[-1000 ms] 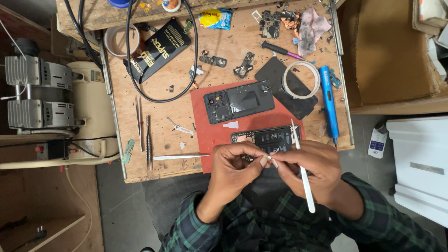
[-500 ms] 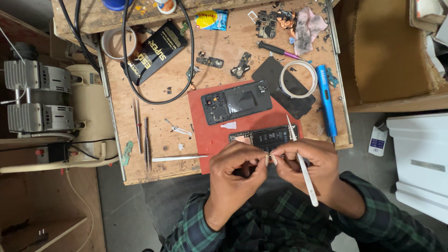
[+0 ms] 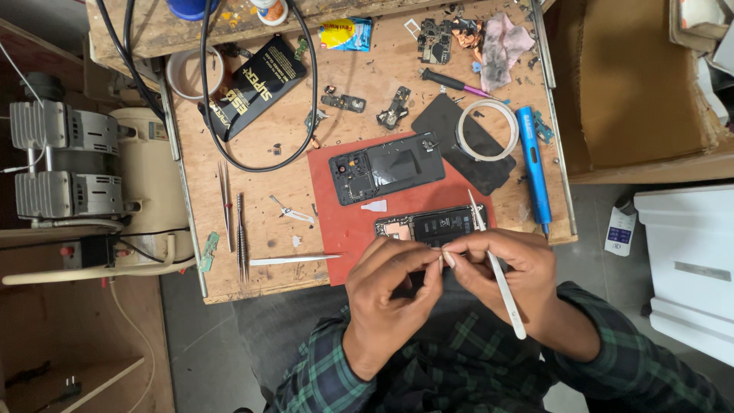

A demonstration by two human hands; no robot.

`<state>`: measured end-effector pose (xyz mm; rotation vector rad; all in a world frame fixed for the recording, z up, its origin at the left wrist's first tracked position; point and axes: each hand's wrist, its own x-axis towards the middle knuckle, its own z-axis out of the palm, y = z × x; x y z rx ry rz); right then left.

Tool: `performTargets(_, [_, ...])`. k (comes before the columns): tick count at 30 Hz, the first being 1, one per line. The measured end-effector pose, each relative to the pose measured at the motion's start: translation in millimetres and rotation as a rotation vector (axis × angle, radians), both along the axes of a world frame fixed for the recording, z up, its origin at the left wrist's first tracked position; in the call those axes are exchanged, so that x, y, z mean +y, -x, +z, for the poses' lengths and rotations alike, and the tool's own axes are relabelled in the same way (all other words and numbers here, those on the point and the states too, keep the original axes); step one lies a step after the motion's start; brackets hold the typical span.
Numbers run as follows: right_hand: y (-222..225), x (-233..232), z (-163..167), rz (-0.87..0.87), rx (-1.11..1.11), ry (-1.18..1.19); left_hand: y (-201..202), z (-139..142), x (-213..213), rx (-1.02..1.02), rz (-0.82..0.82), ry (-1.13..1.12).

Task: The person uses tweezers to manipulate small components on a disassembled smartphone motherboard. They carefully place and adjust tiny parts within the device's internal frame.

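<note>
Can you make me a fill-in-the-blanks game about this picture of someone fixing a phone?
1. The opened phone under the hands lies on a mat coloured ____.
2. The right hand holds a long white tool, and its fingertips meet those of the ____ hand above the phone.
3. The screwdriver near the table's right edge is coloured ____.
4. The person's sleeves have a ____ pattern in green and dark blue.

Missing words: red; left; blue; checked

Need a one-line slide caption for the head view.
Left hand and right hand, holding white tweezers, pinch a tiny part over an opened phone on a red mat.
</note>
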<state>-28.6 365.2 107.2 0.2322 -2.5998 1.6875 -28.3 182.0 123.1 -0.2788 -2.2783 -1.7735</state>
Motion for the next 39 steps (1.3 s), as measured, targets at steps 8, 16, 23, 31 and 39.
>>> performTargets(8, [5,3,-2,0.046,0.092,0.006,1,-8,-7,-0.223,-0.137,-0.235])
performTargets(16, [9,-4,4,0.065,0.285,-0.061,0,-17,-10,-0.246,-0.162,-0.299])
performTargets(23, [10,-8,12,0.069,0.374,-0.095,0,-18,-14,-0.241,-0.219,-0.342])
performTargets(31, [10,0,7,0.150,0.169,0.000,1,-28,-17,-0.305,-0.312,-0.462])
performTargets(39, [9,0,1,0.114,0.175,-0.043,-1,-29,-15,-0.308,-0.248,-0.427])
